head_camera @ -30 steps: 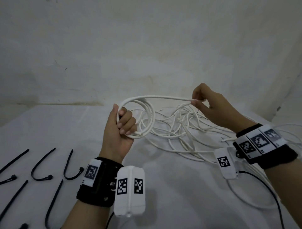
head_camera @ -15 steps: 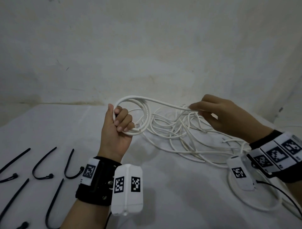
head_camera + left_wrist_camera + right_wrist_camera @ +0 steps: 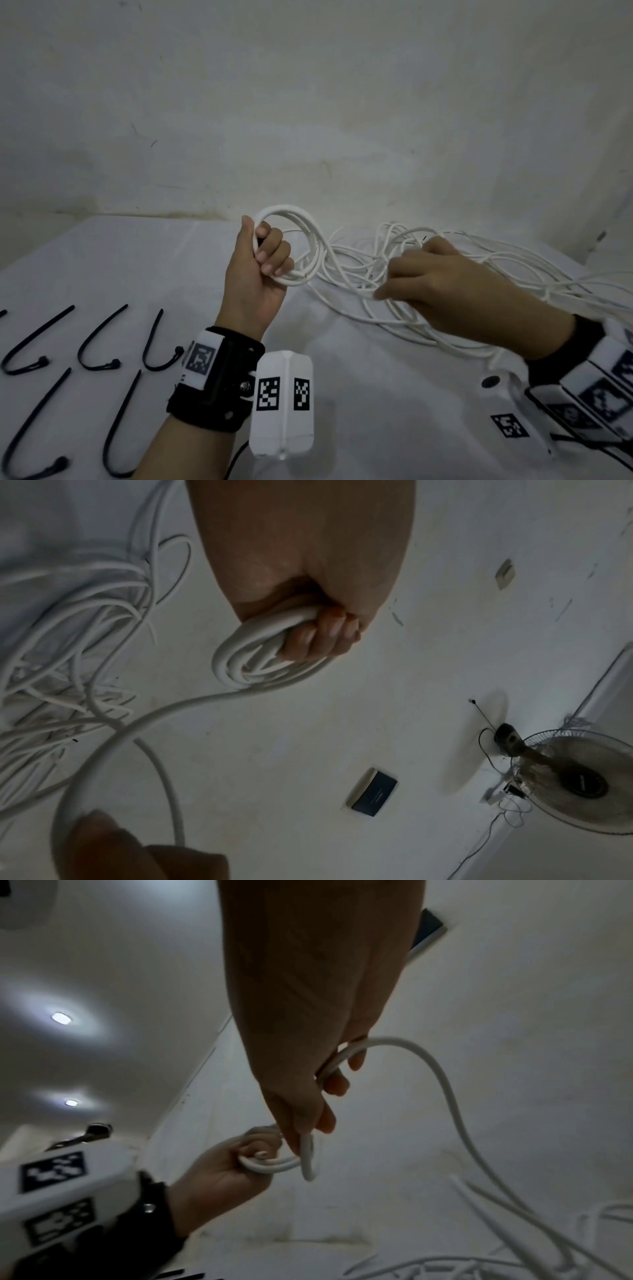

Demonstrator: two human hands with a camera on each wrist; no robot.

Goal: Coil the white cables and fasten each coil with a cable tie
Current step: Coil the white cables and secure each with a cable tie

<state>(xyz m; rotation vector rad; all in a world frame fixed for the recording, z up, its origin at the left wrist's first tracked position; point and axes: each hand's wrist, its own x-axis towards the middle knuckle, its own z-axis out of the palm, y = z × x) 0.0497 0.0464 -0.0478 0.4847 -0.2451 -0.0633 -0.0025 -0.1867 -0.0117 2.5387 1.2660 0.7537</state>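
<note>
The left hand clamps a small coil of white round cable above the worktop's middle, keeping loops together; the right hand pinches the trailing strand, likely feeding another loop.

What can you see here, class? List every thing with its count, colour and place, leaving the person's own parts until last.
Coil: one, white, gripped in the left hand.
Loose cables: a tangle, white, on the table at right; count unclear.
Cable ties: at least five, black, on the table at left.
Table: one, white-covered, against the wall.
Wall fan: one, dark, in the left wrist view.
Left hand: grips the coil.
Right hand: holds one cable strand.
</note>
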